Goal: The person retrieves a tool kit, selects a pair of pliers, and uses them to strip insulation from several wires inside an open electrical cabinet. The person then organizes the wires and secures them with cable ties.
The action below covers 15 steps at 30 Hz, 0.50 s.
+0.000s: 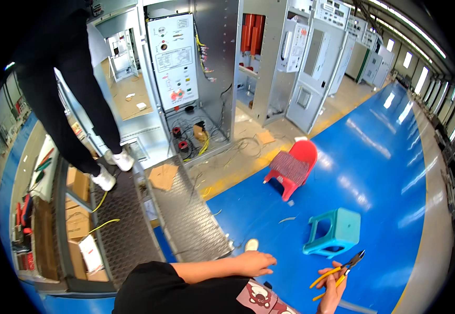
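In my right hand (333,289) I hold a pair of wire cutters (354,260) with yellow handles. Their dark jaws point up and away to the right, and the handles are spread apart. My left hand (256,263) reaches across in front of my body with nothing visible in it, its fingers loosely apart. It hangs above the blue floor, close to the end of the metal tread-plate step (190,225). Beyond my right hand stands a teal plastic stool (347,226), not touched.
A red child's chair (303,157) with a patterned cushion stands farther off. Another person (88,94) stands on a dark raised platform (120,235) at left. Open electrical cabinets (217,63) line the back, with loose cables (198,138) inside. Cardboard (163,177) lies on the step.
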### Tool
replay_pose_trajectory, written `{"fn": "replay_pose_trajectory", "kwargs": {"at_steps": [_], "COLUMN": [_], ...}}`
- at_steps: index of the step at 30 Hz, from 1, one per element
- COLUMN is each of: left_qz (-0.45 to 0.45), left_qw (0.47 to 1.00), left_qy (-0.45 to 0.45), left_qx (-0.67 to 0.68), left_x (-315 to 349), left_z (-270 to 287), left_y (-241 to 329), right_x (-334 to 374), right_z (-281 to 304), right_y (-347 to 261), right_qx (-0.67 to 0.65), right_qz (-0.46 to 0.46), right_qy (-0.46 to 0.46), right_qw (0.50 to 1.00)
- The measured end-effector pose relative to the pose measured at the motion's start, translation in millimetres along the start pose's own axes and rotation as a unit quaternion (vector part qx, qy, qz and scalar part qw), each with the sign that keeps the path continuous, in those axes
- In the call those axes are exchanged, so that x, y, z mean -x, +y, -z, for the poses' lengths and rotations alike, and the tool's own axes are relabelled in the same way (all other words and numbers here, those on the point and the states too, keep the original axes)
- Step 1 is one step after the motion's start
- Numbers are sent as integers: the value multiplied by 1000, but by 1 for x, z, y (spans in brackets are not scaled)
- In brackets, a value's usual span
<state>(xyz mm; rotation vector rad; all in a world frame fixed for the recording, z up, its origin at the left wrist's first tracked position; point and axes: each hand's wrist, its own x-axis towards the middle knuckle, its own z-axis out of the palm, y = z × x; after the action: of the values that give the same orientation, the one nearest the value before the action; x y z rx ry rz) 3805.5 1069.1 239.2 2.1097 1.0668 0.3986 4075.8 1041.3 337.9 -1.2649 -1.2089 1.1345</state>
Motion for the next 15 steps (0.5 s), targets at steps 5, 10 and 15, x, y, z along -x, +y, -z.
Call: {"fn": "replay_pose_trajectory", "kwargs": {"at_steps": [5, 10, 15], "left_qz": [28, 69, 78], "left_qw": [999, 993, 962], "left_qy": [16, 89, 249], "left_qx": [-18, -29, -77], "left_x": [-101, -176, -205], "left_z": [47, 152, 244], "left_y": [-72, -108, -134], "right_x": [-132, -264, -356], "right_z": [-7, -49, -97], "right_y": [-3, -37, -28], "right_qx": [43, 107, 17], "right_qz": [25, 3, 17], "right_qy": [-69, -130, -161], "right_qw": [996, 986, 987]}}
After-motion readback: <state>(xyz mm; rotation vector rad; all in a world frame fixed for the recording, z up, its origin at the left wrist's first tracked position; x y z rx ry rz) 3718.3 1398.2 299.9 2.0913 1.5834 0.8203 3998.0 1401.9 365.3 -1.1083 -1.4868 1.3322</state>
